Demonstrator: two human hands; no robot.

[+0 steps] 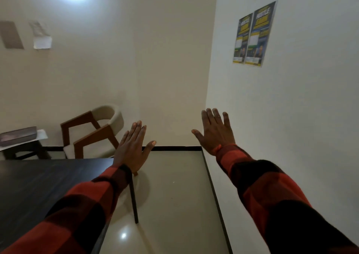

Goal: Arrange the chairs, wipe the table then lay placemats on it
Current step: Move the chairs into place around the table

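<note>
Here both hands are raised in front of the camera, backs toward it, fingers straight and spread, holding nothing. The left hand (134,149) hangs over the far corner of the table (38,185), a dark wood-grain top filling the lower left, with one thin dark leg (134,201) standing on the pale glossy floor (171,195). The right hand (215,131) is well apart from the left, up near the white wall (291,108) on the right (whether it touches the wall cannot be told). Both sleeves are red-and-black check.

Beyond the table's far edge stands one chair (93,131), brown wooden frame with a cream curved back and seat, turned at an angle near the back wall. To its left sits a low dark stool (25,150) carrying a flat dark box (18,136) on white paper. Two dark-and-yellow posters (252,36) hang side by side on the right wall. No placemat or cloth shows.
</note>
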